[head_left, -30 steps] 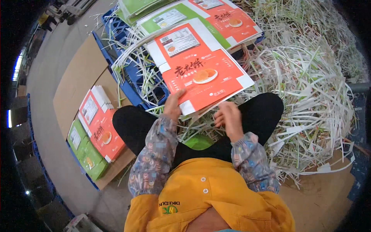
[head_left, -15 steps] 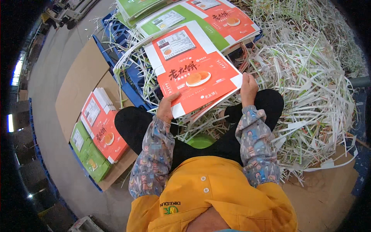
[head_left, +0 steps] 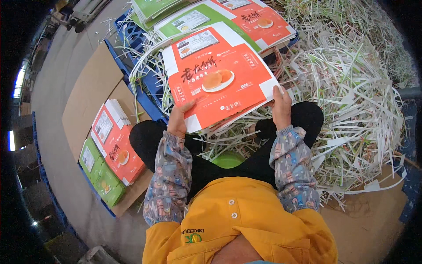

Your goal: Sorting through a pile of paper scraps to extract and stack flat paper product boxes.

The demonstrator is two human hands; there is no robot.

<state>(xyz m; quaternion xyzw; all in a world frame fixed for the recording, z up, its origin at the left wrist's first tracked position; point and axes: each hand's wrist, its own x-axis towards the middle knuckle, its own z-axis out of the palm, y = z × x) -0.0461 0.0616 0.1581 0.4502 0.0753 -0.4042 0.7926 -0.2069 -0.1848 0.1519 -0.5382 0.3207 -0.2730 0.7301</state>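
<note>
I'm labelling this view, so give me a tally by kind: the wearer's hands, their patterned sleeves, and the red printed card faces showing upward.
Hands: 2 (left hand, right hand)
Patterned sleeves: 2 (left sleeve, right sleeve)
Red printed card faces: 3 (held red card, left red card, far red card)
Total: 7

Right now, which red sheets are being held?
The middle red sheets, held by left hand and right hand; neither touches the far red sheets or left red sheets on cardboard.

Brown cardboard (head_left: 90,88) carries red sheets (head_left: 117,147) and green sheets (head_left: 99,174).
</note>
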